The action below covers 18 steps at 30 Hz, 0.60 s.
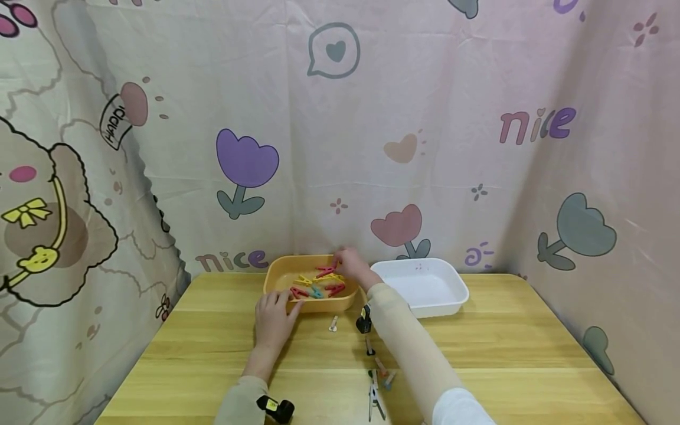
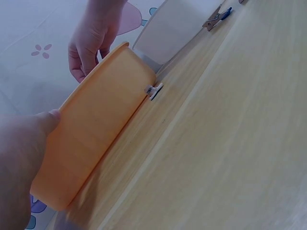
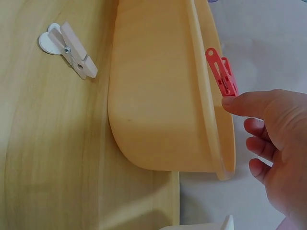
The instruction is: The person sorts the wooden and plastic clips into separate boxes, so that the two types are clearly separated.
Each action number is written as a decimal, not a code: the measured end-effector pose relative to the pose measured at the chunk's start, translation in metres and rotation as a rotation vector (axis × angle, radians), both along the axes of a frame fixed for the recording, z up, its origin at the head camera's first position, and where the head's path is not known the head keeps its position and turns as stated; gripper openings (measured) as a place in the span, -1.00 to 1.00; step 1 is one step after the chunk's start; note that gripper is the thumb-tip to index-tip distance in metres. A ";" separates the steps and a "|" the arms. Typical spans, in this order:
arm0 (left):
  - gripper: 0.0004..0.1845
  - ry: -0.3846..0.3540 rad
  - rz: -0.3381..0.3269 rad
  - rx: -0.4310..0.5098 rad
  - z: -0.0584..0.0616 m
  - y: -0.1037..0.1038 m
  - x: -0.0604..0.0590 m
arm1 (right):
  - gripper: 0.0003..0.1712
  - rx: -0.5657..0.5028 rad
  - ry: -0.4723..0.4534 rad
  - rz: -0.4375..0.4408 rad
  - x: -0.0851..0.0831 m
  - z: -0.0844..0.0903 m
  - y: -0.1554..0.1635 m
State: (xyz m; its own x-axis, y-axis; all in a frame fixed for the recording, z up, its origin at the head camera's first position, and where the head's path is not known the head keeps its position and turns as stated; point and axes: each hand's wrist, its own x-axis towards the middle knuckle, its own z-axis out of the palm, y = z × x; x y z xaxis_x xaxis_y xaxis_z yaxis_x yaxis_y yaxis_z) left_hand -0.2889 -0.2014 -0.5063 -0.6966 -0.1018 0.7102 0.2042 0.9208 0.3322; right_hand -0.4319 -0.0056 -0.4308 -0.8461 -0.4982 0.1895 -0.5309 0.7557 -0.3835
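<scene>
My left hand (image 1: 273,322) grips the near left rim of a yellow-orange plastic bin (image 1: 325,306). Its thumb (image 2: 50,120) lies on the bin's outer wall, while the other fingers are hidden in the left wrist view. At the bin's far right side, my right hand (image 1: 353,267) pinches a red plastic clothespin (image 3: 222,72) by one end, just above the rim. Several red, yellow and blue clothespins (image 1: 317,291) lie loose inside the bin.
To the right stands a white bin (image 1: 424,310). On the wooden table (image 1: 175,366) in front lie a wooden clothespin with a white decoration (image 3: 72,50) and several more small clothespins (image 1: 381,367), plus a larger grey clip (image 1: 375,396). A printed curtain (image 1: 329,130) hangs behind.
</scene>
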 end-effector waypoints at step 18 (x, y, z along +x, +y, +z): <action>-0.64 -0.006 -0.001 0.004 0.001 0.000 0.001 | -0.70 -0.031 -0.034 -0.005 -0.001 -0.005 -0.001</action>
State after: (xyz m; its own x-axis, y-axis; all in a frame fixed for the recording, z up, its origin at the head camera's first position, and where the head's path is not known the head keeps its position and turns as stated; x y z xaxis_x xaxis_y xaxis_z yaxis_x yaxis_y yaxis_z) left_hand -0.2875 -0.2010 -0.5050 -0.7007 -0.1034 0.7059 0.2035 0.9193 0.3367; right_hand -0.4332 -0.0067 -0.4362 -0.8548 -0.4882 0.1761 -0.5134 0.7458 -0.4246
